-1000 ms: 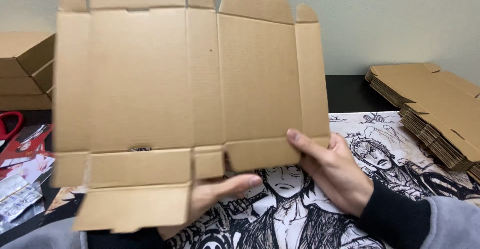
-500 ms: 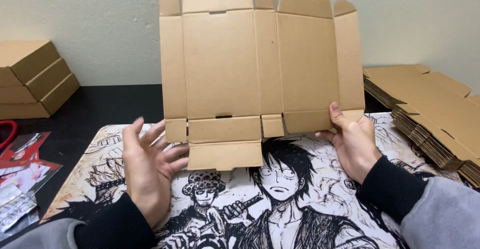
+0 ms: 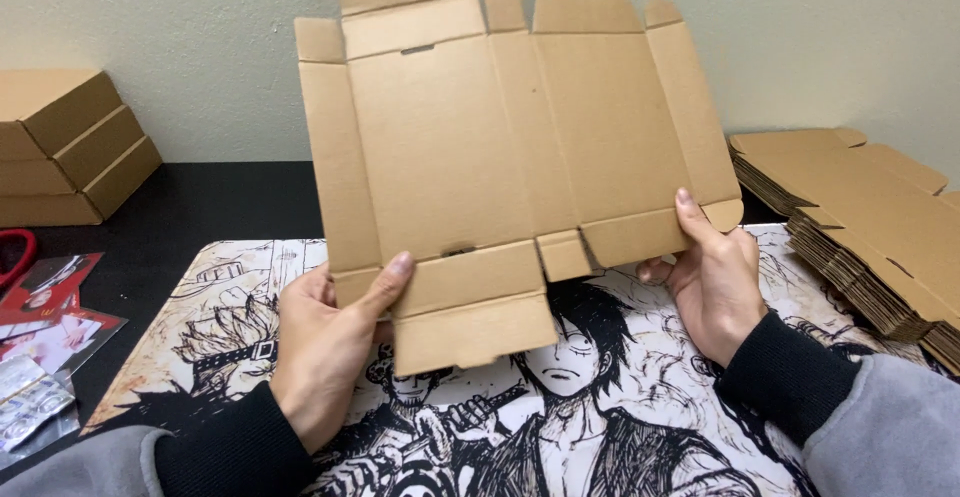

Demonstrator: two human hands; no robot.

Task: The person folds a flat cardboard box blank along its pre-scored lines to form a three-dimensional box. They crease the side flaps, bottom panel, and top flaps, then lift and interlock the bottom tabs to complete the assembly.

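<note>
A flat, unfolded brown cardboard box blank [image 3: 510, 147] with creased panels and flaps is held upright above the desk. My left hand [image 3: 325, 342] grips its lower left corner, thumb on the front of a bottom flap. My right hand [image 3: 712, 282] holds the lower right edge, thumb pressed on the right bottom flap. Both sleeves are grey with black cuffs.
A black-and-white cartoon desk mat [image 3: 560, 397] covers the dark desk. Folded brown boxes [image 3: 70, 142] are stacked at the back left. A pile of flat box blanks [image 3: 860, 217] lies at the right. Red scissors [image 3: 12, 255] and small packets [image 3: 40, 357] sit at the left edge.
The blank has shifted right and tilted. My left hand, which was off the cardboard half a second ago, has taken hold of its lower left corner.
</note>
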